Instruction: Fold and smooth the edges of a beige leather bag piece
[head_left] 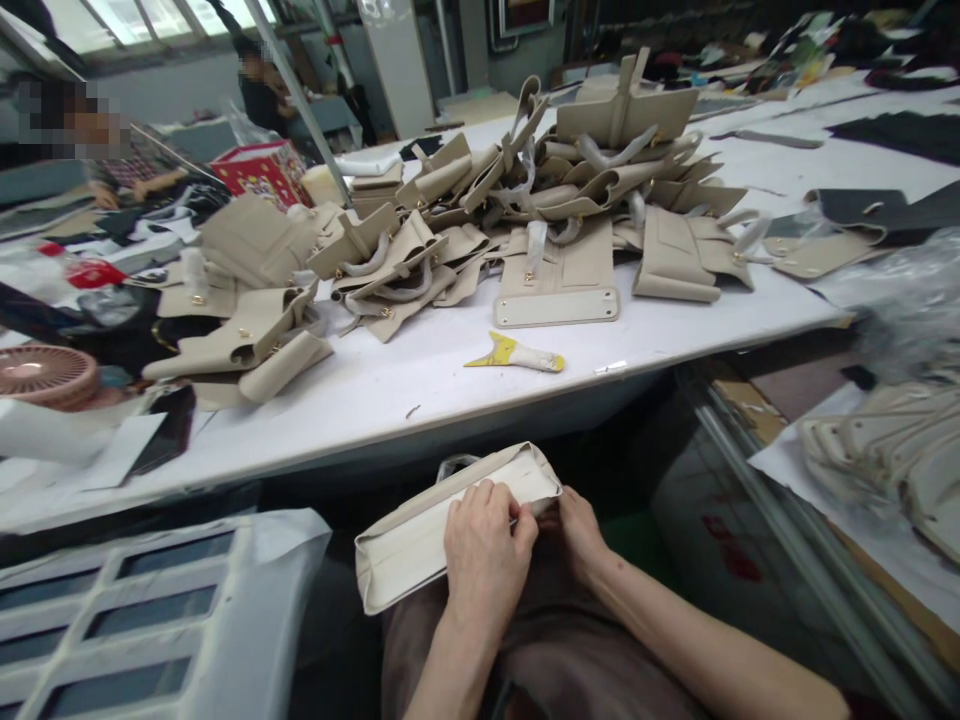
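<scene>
A beige handbag body (397, 530) lies tilted over my lap, its long pale face with folded edges turned up. My left hand (487, 535) rests across that face, its fingers curled and gripping the near edge toward the right end. At the right corner, my right hand (579, 530) holds the bag from the side; its fingertips are partly hidden behind the edge. A clear-wrapped loop (456, 465) sticks out beyond the bag's far side. On the table past the bag lies a yellow pointed tool with a white-wrapped handle (517, 354), resembling thread snips.
Beige handbag pieces (420, 250) are heaped along the white table (360, 390). At left are a pink fan (49, 375) and a white slotted rack (247, 600). Stacked pale panels (885, 450) lie at right. Two people are in the background.
</scene>
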